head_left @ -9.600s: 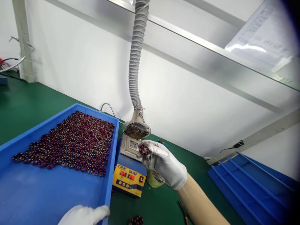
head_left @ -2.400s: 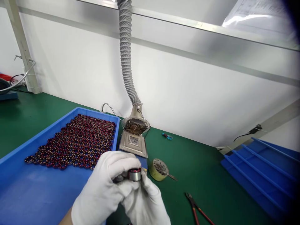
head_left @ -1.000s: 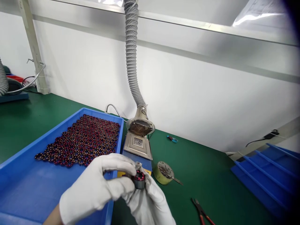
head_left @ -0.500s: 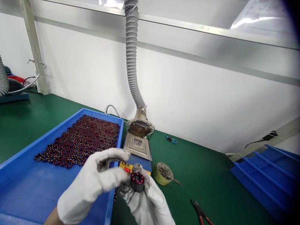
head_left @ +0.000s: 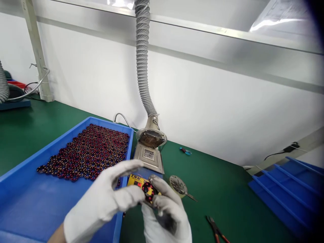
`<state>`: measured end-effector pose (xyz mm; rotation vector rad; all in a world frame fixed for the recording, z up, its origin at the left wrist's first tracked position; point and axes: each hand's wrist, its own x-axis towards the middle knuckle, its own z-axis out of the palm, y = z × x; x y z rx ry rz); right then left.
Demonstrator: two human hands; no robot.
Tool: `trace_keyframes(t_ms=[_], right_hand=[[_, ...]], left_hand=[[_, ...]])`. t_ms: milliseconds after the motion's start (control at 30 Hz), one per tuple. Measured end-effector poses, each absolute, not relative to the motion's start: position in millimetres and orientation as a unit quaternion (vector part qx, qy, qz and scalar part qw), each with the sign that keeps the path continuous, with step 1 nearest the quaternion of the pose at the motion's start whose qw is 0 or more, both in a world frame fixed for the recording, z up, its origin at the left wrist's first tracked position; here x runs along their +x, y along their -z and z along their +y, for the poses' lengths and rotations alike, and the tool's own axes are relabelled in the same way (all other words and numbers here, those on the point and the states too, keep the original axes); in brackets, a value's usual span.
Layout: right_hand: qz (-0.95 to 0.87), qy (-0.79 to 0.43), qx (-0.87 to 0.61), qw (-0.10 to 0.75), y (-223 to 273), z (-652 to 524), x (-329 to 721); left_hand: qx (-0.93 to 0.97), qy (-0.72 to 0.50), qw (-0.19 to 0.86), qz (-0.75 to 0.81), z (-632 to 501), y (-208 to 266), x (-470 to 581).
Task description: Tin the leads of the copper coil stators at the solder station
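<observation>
My right hand, in a white glove with dark smudged fingertips, holds a black ring-shaped part with pink-red spots round its face. Through the part's hole shows the yellow front panel of the solder pot's base. My left hand, also gloved in white, is open, its fingers and thumb spread apart. The left thumb tip is at the ring's left edge; whether it touches cannot be made out. Behind the hands stands the heated box with a flat metal top and a red digital display, partly hidden.
A blue tray at left holds many similar rings. A grey extraction hose hangs over the box. A round tin with a flat tool, red-handled cutters, small blue snips and a blue rack sit rightward on the green bench.
My right hand has turned and shifted slightly right, tilting the ring so that its hole faces the box. My left hand has moved a little to the right, still spread.
</observation>
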<state>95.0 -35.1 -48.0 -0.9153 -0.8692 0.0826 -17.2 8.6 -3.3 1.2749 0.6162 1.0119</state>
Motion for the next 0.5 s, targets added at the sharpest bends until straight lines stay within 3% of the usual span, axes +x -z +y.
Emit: trace_keyframes(t_ms=[100, 333, 500], right_hand=[[-0.435, 0.019, -0.454, 0.777, 54.7, -38.8, 87.2], [-0.341, 0.049, -0.466, 0.815, 54.7, -32.4, 79.2], [-0.334, -0.036, -0.462, 0.821, 46.7, -37.6, 79.5]], left_hand=[[0.539, -0.414, 0.697, 0.23, 8.4, 7.4, -1.4], [0.362, -0.605, 0.668, 0.239, 8.7, 11.9, 4.0], [0.476, -0.461, 0.674, 0.325, 8.2, 4.3, 0.0]])
